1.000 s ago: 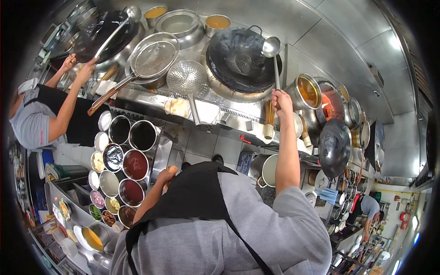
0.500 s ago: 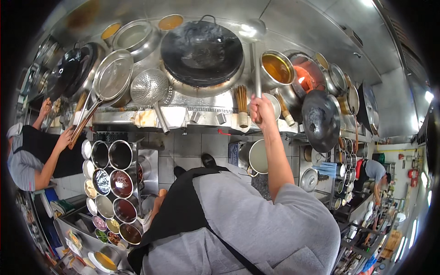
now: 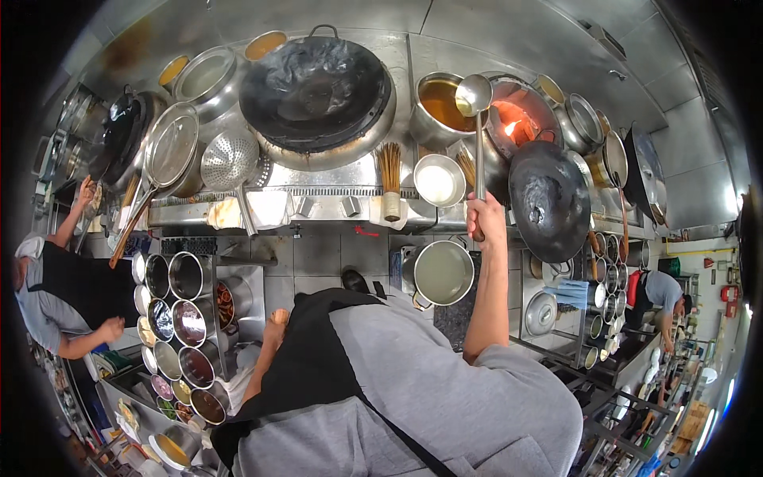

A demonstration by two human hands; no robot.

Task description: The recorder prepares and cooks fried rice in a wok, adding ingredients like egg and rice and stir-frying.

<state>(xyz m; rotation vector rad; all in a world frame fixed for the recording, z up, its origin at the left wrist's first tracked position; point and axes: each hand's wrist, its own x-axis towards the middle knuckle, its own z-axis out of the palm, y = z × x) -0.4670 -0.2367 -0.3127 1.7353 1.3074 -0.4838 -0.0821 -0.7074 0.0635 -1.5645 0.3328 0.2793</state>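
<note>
Ladle point(image 3: 474, 95) has swung over stock pot point(image 3: 439, 102) — right hand point(image 3: 485, 217) gripping handle.

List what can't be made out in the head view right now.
- Left hand: rests by the apron edge near the steel condiment pots; fingers hidden, so no telling if it holds anything.
- Right hand: grips the ladle; the fist hides the handle end.
- Ladle bowl contents: too small to tell.
- Lower condiment pots: cut off by the dark fisheye rim.
- Big wok: contents unclear, dark surface.
</note>
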